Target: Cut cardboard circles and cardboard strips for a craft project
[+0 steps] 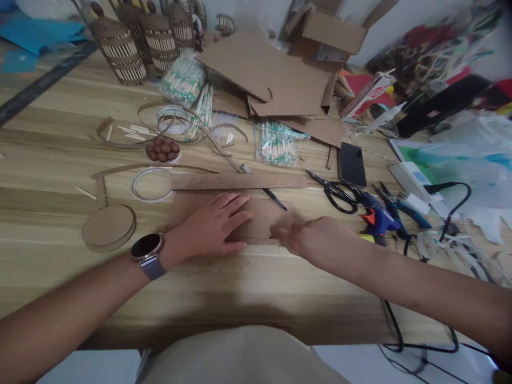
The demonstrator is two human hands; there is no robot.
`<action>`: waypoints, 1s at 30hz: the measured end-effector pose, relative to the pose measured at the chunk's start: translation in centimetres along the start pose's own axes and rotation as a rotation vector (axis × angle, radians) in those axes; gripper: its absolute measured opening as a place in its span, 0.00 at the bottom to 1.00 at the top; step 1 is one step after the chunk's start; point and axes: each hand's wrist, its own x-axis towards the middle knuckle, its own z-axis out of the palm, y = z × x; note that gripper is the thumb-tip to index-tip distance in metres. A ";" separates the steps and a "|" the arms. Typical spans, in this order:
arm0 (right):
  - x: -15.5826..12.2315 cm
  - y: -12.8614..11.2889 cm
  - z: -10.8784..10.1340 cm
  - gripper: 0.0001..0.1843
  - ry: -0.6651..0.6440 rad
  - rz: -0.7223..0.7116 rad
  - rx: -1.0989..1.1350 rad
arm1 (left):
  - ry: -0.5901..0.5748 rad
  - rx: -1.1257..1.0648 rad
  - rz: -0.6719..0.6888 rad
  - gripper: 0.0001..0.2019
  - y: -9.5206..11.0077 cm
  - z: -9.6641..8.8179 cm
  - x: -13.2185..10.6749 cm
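Note:
A rectangular piece of brown cardboard (260,216) lies flat on the wooden table in front of me. My left hand (214,226) rests on its left part with the fingers spread. At its lower right corner, my right hand (300,234) has its fingers curled together near the cardboard's edge; whatever they hold, if anything, is hidden. Just beyond lies a long cardboard strip (240,181), with a pen (275,199) poking out from under it. Stacked cardboard discs (109,226) sit left of my left hand, near a roll of tape (152,184).
Scissors (336,191), a blue glue gun (380,214), pliers (404,208) and a black phone (352,163) lie to the right. Farther back are a bowl of brown nuts (162,149), packets of sticks (278,143), large cardboard sheets (272,74) and a box (328,37).

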 end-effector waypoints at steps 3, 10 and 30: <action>-0.4 0.2 0.6 0.24 -0.007 -0.006 -0.097 | 0.008 -0.002 0.003 0.28 0.0 0.1 0.0; -0.7 0.6 0.7 0.23 -0.125 0.032 0.006 | -0.003 0.013 0.000 0.28 -0.1 0.1 -0.1; -3.1 2.1 1.8 0.14 -0.138 0.103 0.127 | -0.018 0.024 0.003 0.28 0.0 0.0 0.0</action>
